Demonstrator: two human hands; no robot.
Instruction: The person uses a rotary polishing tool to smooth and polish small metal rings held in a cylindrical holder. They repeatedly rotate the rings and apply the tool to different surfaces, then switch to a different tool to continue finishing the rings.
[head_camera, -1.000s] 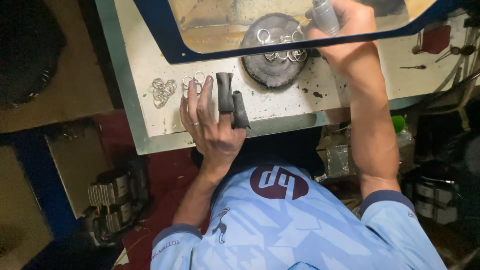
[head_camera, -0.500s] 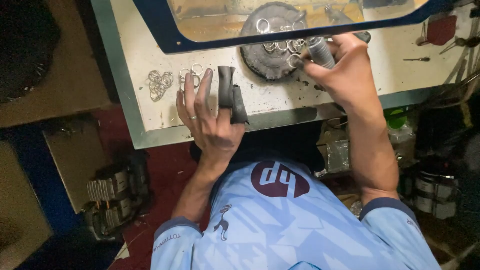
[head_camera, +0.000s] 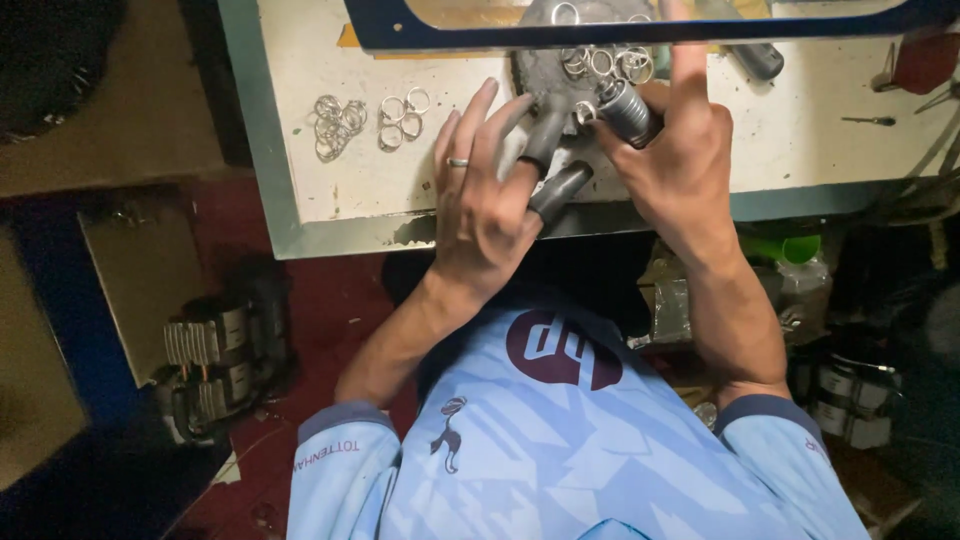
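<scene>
Pale, stained worktop (head_camera: 800, 130) under both hands: right hand (head_camera: 690, 165), now drawn in from farther out, grasps a grey ribbed metal cylinder (head_camera: 628, 110) beside the open left hand (head_camera: 490, 205) with dark rubber finger sleeves (head_camera: 560, 190), loose steel rings (head_camera: 340, 120) lying beyond its fingertips.

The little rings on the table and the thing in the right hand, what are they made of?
The loose rings look like shiny bare metal: thin, silvery, glinting. The cylinder gripped in the right hand seems grey metal too, duller, with ridges around it; exact metal unclear.
</scene>
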